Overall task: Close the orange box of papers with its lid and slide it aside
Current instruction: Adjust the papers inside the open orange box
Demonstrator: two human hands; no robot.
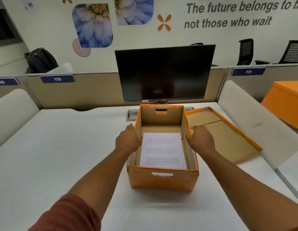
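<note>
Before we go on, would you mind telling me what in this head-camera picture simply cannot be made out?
- Printed text on the white paper stack inside the open orange cardboard box: too small and blurred to read.
- How many sheets: only the top one shows.
- Wall slogan: cut off by the right edge.
- Second orange box: cut off by the right edge.
- Left hand and right hand fingertips: hidden at the box walls.

— What sits on the white bench [61, 147]?

— The open orange box [163, 180], papers [162, 150] inside; its lid [228, 135] lies upturned just right of it, touching; a dark monitor [164, 72] stands behind; a grey cable hatch [132, 115] shows beside the box.
</note>
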